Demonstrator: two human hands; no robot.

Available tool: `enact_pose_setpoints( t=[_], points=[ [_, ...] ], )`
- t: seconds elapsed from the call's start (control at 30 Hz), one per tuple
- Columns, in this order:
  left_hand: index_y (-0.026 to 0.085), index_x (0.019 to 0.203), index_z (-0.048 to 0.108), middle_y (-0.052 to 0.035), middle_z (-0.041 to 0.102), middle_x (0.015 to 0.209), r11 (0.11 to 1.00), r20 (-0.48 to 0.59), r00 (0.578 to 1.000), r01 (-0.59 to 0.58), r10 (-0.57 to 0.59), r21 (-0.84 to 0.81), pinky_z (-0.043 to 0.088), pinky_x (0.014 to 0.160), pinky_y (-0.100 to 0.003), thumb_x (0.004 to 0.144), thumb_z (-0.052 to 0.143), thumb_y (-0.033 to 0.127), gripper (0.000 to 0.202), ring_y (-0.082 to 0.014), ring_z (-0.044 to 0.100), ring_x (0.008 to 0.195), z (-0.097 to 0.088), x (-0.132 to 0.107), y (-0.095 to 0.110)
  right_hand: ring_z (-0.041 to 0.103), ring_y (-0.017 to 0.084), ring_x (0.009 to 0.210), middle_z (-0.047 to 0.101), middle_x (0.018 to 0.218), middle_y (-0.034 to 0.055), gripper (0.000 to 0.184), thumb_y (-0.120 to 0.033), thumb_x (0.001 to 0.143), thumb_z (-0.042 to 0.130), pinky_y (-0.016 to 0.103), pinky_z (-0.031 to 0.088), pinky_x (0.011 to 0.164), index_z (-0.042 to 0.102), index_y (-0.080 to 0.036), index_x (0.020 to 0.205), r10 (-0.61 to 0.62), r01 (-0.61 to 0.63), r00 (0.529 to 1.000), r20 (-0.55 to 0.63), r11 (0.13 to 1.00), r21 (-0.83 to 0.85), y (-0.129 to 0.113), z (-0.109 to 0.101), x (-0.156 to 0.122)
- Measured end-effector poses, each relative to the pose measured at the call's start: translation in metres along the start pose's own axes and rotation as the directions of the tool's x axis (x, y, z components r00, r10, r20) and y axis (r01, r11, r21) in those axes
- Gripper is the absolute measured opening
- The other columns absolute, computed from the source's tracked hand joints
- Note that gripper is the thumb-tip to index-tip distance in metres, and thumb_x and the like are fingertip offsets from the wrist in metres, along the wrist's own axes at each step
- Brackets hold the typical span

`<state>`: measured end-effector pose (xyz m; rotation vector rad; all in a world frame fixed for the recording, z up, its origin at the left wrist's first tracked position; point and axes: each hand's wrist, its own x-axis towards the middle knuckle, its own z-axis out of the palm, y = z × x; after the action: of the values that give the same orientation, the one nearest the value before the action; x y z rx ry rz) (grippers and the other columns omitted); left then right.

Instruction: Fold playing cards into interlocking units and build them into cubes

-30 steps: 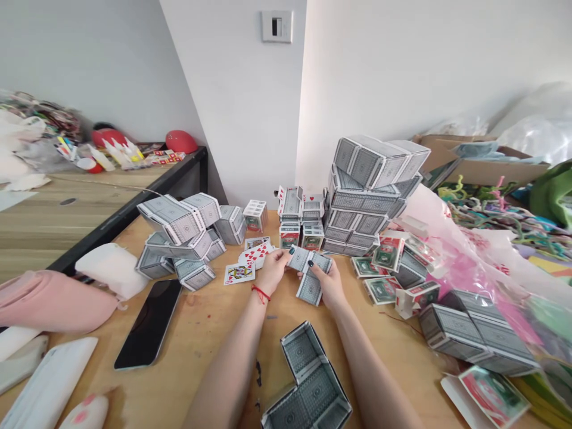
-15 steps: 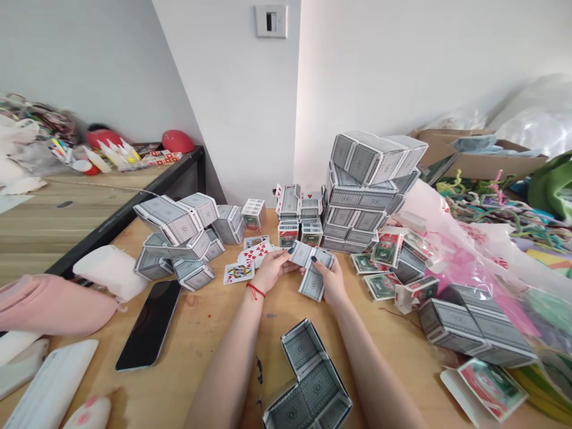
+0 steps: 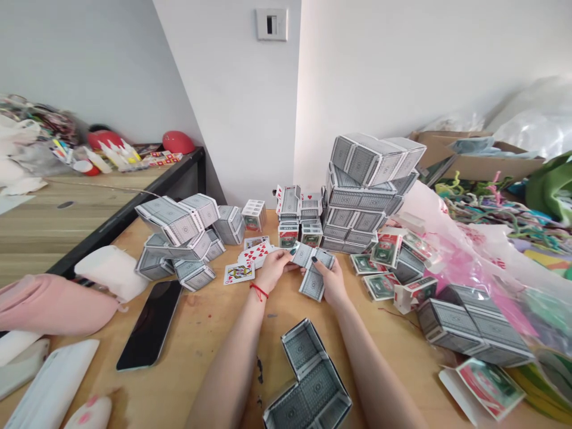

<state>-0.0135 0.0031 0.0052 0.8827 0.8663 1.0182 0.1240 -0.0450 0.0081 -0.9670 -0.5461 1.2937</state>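
Several grey-backed playing cards (image 3: 313,280), joined into a small angled piece, are between my two hands over the middle of the table. My left hand (image 3: 277,269), with a red string at its wrist, pinches the far left end of the piece. My right hand (image 3: 333,279) grips its right side, thumb on top. Loose face-up cards (image 3: 257,255), a queen (image 3: 239,273) among them, lie just left of my left hand. Near the table's front edge, between my forearms, rests an L-shaped open structure of cards (image 3: 313,381).
A tall stack of card blocks (image 3: 357,196) stands at the back right, a lower stack (image 3: 179,238) at the left. Card boxes (image 3: 379,286) and pink plastic (image 3: 460,256) lie to the right. A black phone (image 3: 149,325) lies at the left.
My left hand has shifted very slightly to the right. Both hands keep hold of the joined cards, and the view has moved a touch.
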Motion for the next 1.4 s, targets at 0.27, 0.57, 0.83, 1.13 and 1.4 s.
enact_pose_setpoints(
  t=[0.27, 0.57, 0.83, 1.13, 1.4],
  points=[
    [0.016, 0.066, 0.048, 0.0015, 0.058, 0.051, 0.952, -0.044, 0.998, -0.034, 0.050, 0.305, 0.048, 0.054, -0.028, 0.073, 0.055, 0.032, 0.018, -0.0129, 0.057, 0.048, 0.005, 0.001, -0.002, 0.064, 0.018, 0.052, 0.067, 0.075, -0.0004, 0.045, -0.030, 0.057, 0.074, 0.033, 0.055, 0.051, 0.048, -0.021, 0.092, 0.003, -0.004, 0.997, -0.075, 1.000, -0.018, 0.003, -0.004, 0.003],
    [0.020, 0.061, 0.042, 0.0054, 0.046, 0.036, 0.839, 0.064, 0.992, -0.128, 0.111, 0.530, 0.039, 0.048, -0.024, 0.081, 0.040, 0.045, 0.031, -0.0132, 0.053, 0.038, 0.004, -0.004, -0.003, 0.063, 0.018, 0.050, 0.066, 0.069, -0.0014, 0.046, -0.029, 0.056, 0.075, 0.033, 0.055, 0.049, 0.048, -0.022, 0.092, 0.036, -0.037, 0.995, -0.091, 0.999, -0.006, 0.002, -0.005, 0.004],
    [0.021, 0.056, 0.042, 0.0030, 0.046, 0.033, 0.798, 0.043, 0.995, -0.102, 0.095, 0.594, 0.037, 0.048, -0.025, 0.081, 0.037, 0.049, 0.037, -0.0151, 0.053, 0.040, 0.009, -0.011, 0.000, 0.064, 0.020, 0.050, 0.066, 0.067, -0.0011, 0.048, -0.028, 0.055, 0.076, 0.034, 0.054, 0.047, 0.046, -0.022, 0.092, 0.082, -0.081, 0.994, -0.069, 0.997, 0.015, -0.002, -0.004, 0.001],
    [0.019, 0.061, 0.046, 0.0016, 0.054, 0.049, 0.855, 0.099, 0.990, -0.140, 0.104, 0.500, 0.040, 0.055, -0.026, 0.079, 0.043, 0.045, 0.031, -0.0146, 0.055, 0.048, 0.000, -0.009, -0.005, 0.064, 0.020, 0.051, 0.065, 0.061, -0.0019, 0.044, -0.029, 0.057, 0.074, 0.034, 0.054, 0.049, 0.047, -0.021, 0.090, 0.054, -0.054, 0.998, -0.028, 0.998, -0.008, -0.001, -0.004, 0.002],
    [0.019, 0.061, 0.046, 0.0017, 0.055, 0.046, 0.833, 0.111, 0.990, -0.131, 0.085, 0.538, 0.039, 0.054, -0.026, 0.079, 0.044, 0.042, 0.029, -0.0147, 0.054, 0.047, 0.001, -0.009, -0.001, 0.064, 0.019, 0.050, 0.066, 0.064, -0.0010, 0.043, -0.029, 0.057, 0.074, 0.033, 0.054, 0.049, 0.050, -0.021, 0.092, 0.045, -0.045, 0.998, -0.043, 0.999, 0.000, 0.000, -0.003, 0.003]
  ],
)
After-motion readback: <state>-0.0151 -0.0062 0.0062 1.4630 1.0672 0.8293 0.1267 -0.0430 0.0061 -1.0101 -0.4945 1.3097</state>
